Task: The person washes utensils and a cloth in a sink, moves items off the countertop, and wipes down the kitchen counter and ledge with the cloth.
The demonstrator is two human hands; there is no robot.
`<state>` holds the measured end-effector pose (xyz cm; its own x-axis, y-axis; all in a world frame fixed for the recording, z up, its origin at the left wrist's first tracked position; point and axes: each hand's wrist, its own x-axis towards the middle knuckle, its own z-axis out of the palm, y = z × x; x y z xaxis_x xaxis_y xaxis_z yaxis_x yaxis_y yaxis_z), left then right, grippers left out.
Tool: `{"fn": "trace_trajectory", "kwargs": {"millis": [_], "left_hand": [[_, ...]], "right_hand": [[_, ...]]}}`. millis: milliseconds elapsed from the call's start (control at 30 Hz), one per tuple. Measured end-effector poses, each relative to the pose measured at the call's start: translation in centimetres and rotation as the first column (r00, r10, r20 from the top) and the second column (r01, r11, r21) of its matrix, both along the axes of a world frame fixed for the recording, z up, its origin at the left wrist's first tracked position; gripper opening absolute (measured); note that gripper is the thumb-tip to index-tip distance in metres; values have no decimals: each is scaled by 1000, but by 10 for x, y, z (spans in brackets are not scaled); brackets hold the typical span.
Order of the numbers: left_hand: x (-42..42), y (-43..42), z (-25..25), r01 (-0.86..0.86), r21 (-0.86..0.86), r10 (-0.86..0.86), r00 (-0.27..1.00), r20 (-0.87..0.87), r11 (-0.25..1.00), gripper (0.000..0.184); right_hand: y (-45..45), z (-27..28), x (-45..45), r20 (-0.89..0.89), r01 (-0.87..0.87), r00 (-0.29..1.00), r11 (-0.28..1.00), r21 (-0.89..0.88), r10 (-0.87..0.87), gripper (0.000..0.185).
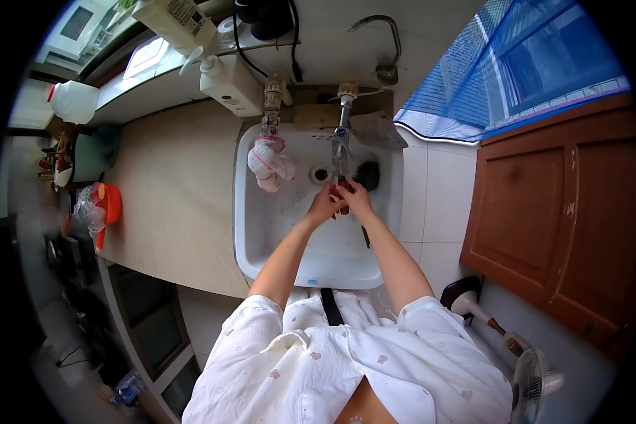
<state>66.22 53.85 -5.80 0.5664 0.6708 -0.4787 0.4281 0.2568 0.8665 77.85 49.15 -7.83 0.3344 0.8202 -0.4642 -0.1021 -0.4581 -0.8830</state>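
Both hands are together over the white sink, below the chrome tap. My left hand has its fingers bent around a small reddish-brown object, whose kind I cannot make out. From the other side my right hand closes on the same object, so much of it is hidden. A dark scouring pad lies in the basin just beyond my right hand. Under the right forearm, a thin dark stick shows in part. The drain is just beyond my left hand.
A white cloth with pink edging hangs at the sink's left wall. Pump bottle and large jug stand behind the counter. An orange container sits far left. Brown cabinet doors are right; a fan stands lower right.
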Motion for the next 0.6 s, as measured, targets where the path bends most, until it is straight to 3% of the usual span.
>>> {"fn": "trace_trajectory", "kwargs": {"millis": [33, 100, 167, 233, 300, 367, 433, 500, 600], "left_hand": [[1, 3, -6, -2, 55, 2, 1000, 5, 999, 36], [3, 8, -15, 3, 105, -4, 1000, 14, 994, 37], [6, 14, -24, -163, -308, 255, 923, 289, 937, 37], [12, 17, -11, -211, -361, 308, 921, 239, 908, 40], [21, 21, 1, -283, -643, 579, 755, 307, 711, 36], [25, 35, -1, -225, -641, 546, 758, 357, 733, 31], [30, 46, 3, -169, -637, 514, 755, 407, 753, 25], [32, 55, 7, -199, -491, 336, 918, 210, 848, 20], [30, 72, 8, -162, -512, 255, 960, 117, 844, 20]], "right_hand": [[1, 6, 2, 89, 2, 996, 1000, -6, -2, 32], [4, 14, 5, 32, 30, 999, 999, -18, -29, 32], [9, 19, 10, -25, 51, 998, 998, -32, -52, 33], [14, 19, 14, 68, -16, 998, 1000, -23, 17, 33], [12, 20, 15, 125, -66, 990, 998, 19, 63, 33], [9, 22, 15, 187, -121, 976, 991, 55, 109, 33], [3, 22, 12, 239, -169, 956, 985, -26, 170, 32], [-4, 18, 8, 176, -120, 977, 993, -1, 119, 31], [-18, 16, 7, 127, -85, 988, 996, 15, 82, 29]]}}
